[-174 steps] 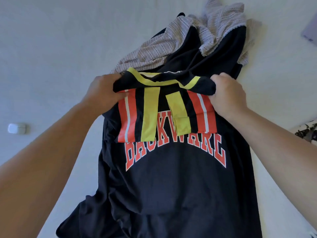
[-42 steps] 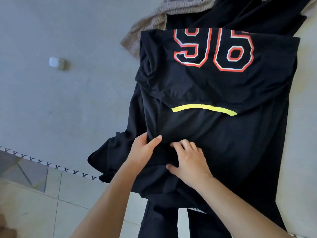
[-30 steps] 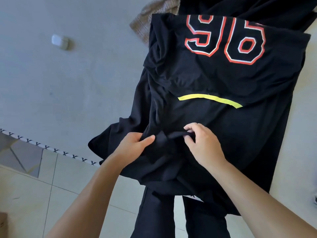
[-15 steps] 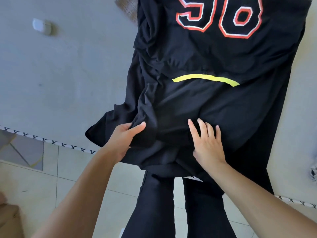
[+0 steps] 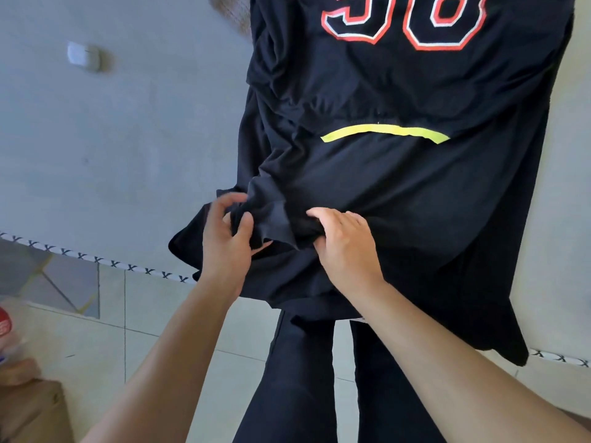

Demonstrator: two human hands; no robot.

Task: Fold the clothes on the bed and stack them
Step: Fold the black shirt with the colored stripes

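At the near edge of the bed [image 5: 121,129], your left hand [image 5: 225,243] has its thumb and fingers curled round a bunched fold of the black jersey [image 5: 399,193]. Your right hand [image 5: 347,247] is just beside it, fingers bent over the same gathered ridge of cloth and thumb tucked beneath; both grips are closed on fabric, neither is flat. Below them the jersey's lower portion drapes off the bed edge toward the tiled floor [image 5: 179,318], in front of your dark trouser legs [image 5: 297,375].

Beyond the hands, the jersey lies across the bed with a yellow strip [image 5: 385,133] showing under a folded-over panel. That panel carries the orange and white numerals [image 5: 403,24], which appear to read 96, cut off at the top of the view.

Assessment: the fabric is thin, soft and limp, light to lift, and it wrinkles and slumps wherever unsupported. The overhanging weight is likely to drag the cloth off the bed if released. Recommend taking hold at the hem or side seams, hands well apart, to keep a straight fold line.

Farther left, a small white object [image 5: 80,55] rests on the sheet, well apart from the jersey. A patch of beige knit fabric [image 5: 232,11] shows at the top edge.
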